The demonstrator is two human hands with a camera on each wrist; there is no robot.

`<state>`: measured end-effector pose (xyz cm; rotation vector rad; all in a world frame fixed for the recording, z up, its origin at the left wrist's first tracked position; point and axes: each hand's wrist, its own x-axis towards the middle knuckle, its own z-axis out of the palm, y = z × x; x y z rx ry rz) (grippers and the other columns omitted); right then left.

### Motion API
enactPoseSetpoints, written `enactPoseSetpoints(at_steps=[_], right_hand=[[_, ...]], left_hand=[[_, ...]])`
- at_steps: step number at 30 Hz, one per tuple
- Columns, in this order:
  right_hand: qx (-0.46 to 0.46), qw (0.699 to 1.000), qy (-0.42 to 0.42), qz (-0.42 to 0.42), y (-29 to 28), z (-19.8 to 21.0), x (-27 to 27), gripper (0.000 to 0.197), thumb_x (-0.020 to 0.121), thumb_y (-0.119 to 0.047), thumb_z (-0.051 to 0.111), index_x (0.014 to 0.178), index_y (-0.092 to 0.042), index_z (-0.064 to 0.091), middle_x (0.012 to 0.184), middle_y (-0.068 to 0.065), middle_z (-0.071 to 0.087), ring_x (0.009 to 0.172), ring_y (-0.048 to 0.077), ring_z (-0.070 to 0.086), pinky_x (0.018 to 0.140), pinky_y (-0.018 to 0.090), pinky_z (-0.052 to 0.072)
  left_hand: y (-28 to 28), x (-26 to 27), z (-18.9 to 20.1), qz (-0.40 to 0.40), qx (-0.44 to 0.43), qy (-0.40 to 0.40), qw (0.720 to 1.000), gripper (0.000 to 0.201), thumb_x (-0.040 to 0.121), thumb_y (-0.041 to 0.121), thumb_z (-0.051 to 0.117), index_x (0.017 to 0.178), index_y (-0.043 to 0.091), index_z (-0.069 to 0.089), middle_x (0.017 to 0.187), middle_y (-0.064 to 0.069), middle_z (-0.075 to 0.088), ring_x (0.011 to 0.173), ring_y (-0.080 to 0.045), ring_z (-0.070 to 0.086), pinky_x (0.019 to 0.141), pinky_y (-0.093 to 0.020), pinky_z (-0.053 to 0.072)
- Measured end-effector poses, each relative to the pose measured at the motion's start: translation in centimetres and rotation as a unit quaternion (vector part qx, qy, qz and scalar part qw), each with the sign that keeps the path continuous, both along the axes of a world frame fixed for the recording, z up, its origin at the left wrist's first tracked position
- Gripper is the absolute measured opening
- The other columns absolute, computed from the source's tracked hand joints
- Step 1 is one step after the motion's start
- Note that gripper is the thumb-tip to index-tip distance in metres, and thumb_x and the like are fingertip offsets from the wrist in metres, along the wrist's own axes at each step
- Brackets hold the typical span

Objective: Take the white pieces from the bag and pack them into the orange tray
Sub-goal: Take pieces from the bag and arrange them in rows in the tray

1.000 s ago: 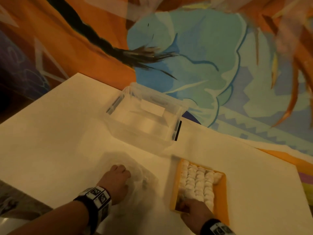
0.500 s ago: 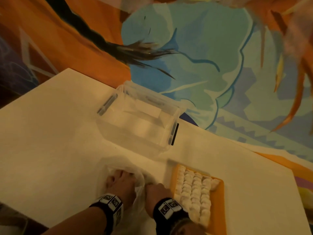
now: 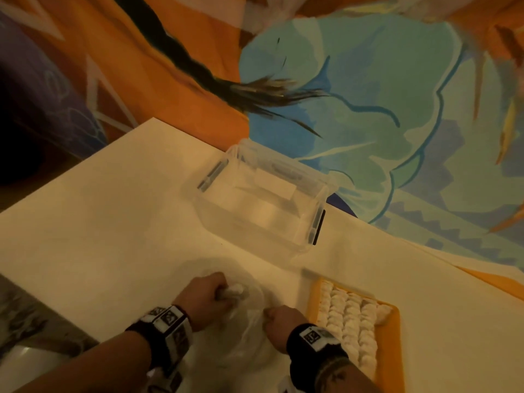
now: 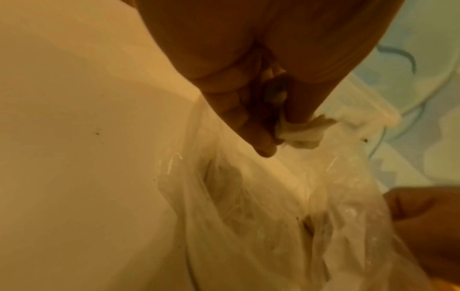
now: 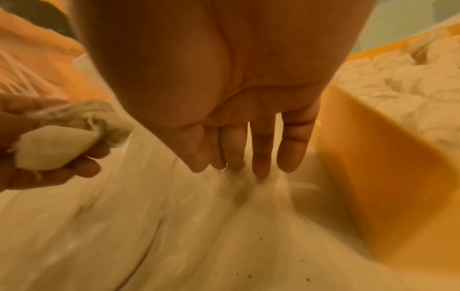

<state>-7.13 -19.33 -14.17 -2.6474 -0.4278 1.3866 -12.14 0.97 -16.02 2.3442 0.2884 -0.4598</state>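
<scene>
My left hand (image 3: 219, 293) grips a white piece (image 3: 234, 291) just over the clear plastic bag (image 3: 246, 333). In the left wrist view its fingers (image 4: 259, 135) curl round the white piece (image 4: 301, 133). My right hand (image 3: 273, 317) is on the bag beside the orange tray (image 3: 392, 344). In the right wrist view its fingers (image 5: 259, 153) point straight down and their tips press the bag's film (image 5: 199, 226), which puckers there. Rows of white pieces (image 3: 347, 321) fill the left part of the tray; its right strip is bare.
A clear plastic box (image 3: 263, 205) with dark side clips stands on the white table (image 3: 99, 222) behind the bag. The table's far edge runs diagonally against a painted wall. The tray's near wall (image 5: 373, 177) is right beside my right hand.
My right hand left the tray's near corner and came left onto the bag. My left hand, earlier buried in the bag, now holds a white piece in plain sight.
</scene>
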Motion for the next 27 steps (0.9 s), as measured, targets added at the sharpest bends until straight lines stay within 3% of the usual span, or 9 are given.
enactPoseSetpoints(at_steps=[2,4,6,9,11,15,18,22,27], right_hand=[[-0.009,1.0,-0.012,0.01,0.3,-0.2,-0.1,0.044,0.101,-0.031,0.036,0.141,-0.019,0.048,0.144,0.008,0.049,0.129,0.029,0.048,0.107,0.034,0.04],[-0.022,0.999,-0.023,0.023,0.4,-0.3,-0.3,0.043,0.101,-0.031,0.035,0.138,-0.016,0.051,0.141,0.009,0.052,0.126,0.029,0.051,0.104,0.035,0.042],[-0.03,0.999,-0.026,0.029,0.6,-0.5,-0.6,0.041,0.101,-0.031,0.035,0.133,-0.015,0.054,0.137,0.01,0.054,0.122,0.03,0.053,0.101,0.035,0.044],[-0.023,0.999,-0.024,0.02,0.4,-0.6,-0.7,0.04,0.099,-0.033,0.036,0.131,-0.017,0.054,0.136,0.009,0.055,0.121,0.029,0.054,0.099,0.035,0.044],[-0.016,1.0,-0.019,0.017,0.3,-0.6,-0.9,0.042,0.099,-0.035,0.037,0.135,-0.018,0.051,0.139,0.008,0.053,0.124,0.028,0.053,0.101,0.035,0.042],[-0.012,1.0,-0.004,0.015,0.0,-0.3,-1.3,0.051,0.098,-0.036,0.041,0.146,-0.02,0.04,0.146,0.006,0.048,0.129,0.027,0.049,0.106,0.033,0.04],[-0.013,1.0,0.002,0.017,-0.1,-0.1,-1.6,0.05,0.096,-0.035,0.043,0.144,-0.02,0.042,0.144,0.006,0.049,0.128,0.028,0.05,0.106,0.033,0.041],[-0.021,1.0,0.008,0.017,-0.1,-0.1,-2.0,0.053,0.096,-0.034,0.045,0.147,-0.02,0.038,0.146,0.006,0.047,0.129,0.029,0.049,0.107,0.036,0.041],[-0.048,0.999,0.02,0.009,0.1,-1.2,-1.8,0.048,0.092,-0.032,0.047,0.138,-0.019,0.047,0.136,0.008,0.055,0.12,0.031,0.055,0.102,0.042,0.046]], left_hand=[[1.4,-0.9,0.5,0.04,-0.063,-0.02,0.997,0.023,0.086,0.042,0.069,0.105,0.036,0.058,0.1,0.009,0.068,0.083,-0.006,0.063,0.07,-0.02,0.048],[2.4,-1.5,0.3,0.036,-0.099,-0.031,0.994,0.039,0.09,0.035,0.067,0.125,0.047,0.054,0.121,0.015,0.062,0.104,-0.002,0.06,0.089,-0.017,0.047],[2.9,-1.8,0.1,0.0,-0.069,-0.036,0.997,0.032,0.094,0.028,0.062,0.111,0.054,0.054,0.125,0.013,0.059,0.115,-0.007,0.056,0.097,-0.019,0.041],[2.3,-1.8,-0.6,-0.04,-0.004,-0.013,0.999,0.023,0.096,0.024,0.052,0.1,0.047,0.054,0.12,0.007,0.053,0.113,-0.016,0.055,0.096,-0.022,0.04],[1.6,-1.9,-1.5,-0.091,0.036,0.002,0.995,0.024,0.095,0.026,0.052,0.116,0.036,0.057,0.128,0.006,0.045,0.12,-0.018,0.05,0.103,-0.026,0.04],[0.5,-2.4,-3.3,-0.207,0.185,0.04,0.96,0.059,0.086,0.036,0.058,0.141,0.03,0.039,0.145,0.001,0.028,0.127,-0.027,0.035,0.11,-0.038,0.037],[0.3,-2.5,-3.5,-0.212,0.196,0.033,0.957,0.049,0.092,0.029,0.055,0.139,0.028,0.04,0.142,-0.001,0.029,0.123,-0.026,0.038,0.106,-0.038,0.039],[0.2,-2.2,-2.8,-0.195,0.169,0.04,0.965,0.025,0.096,0.028,0.047,0.12,0.024,0.049,0.128,-0.002,0.04,0.113,-0.025,0.048,0.097,-0.036,0.043],[0.8,-2.0,-2.1,-0.17,0.183,0.051,0.967,0.024,0.097,0.036,0.045,0.119,0.028,0.05,0.124,-0.001,0.049,0.114,-0.023,0.05,0.095,-0.033,0.041]])
